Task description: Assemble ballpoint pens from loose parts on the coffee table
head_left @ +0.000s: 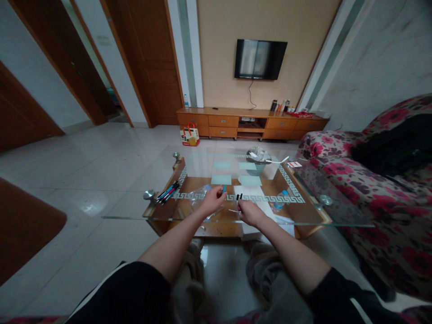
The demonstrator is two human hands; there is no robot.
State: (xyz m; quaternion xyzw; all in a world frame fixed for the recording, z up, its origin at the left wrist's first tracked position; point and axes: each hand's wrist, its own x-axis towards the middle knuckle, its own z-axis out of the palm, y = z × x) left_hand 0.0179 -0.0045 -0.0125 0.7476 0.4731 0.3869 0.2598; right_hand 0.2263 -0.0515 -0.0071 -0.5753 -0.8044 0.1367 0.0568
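Observation:
Over the glass coffee table [135,198], my left hand [213,201] is closed, pinching a small blue piece [224,189] that looks like a pen cap. To its right, my right hand [249,212] is curled shut on a thin pale stick [232,210], possibly a pen part; its tip sticks out leftward. Just beyond those fingers are two short black pieces [239,196], like pen caps; whether the hand touches them I cannot tell. A bundle of several pens [168,193] lies at the table's left side. Clear plastic wrapping [197,195] is behind my left hand.
A white box [251,193] and a blue-capped bottle [281,200] show by or through the glass on the right. Toward the far side is a lined basket [256,167]. A floral sofa [381,175] flanks the table; a low cabinet [222,120] stands against the wall.

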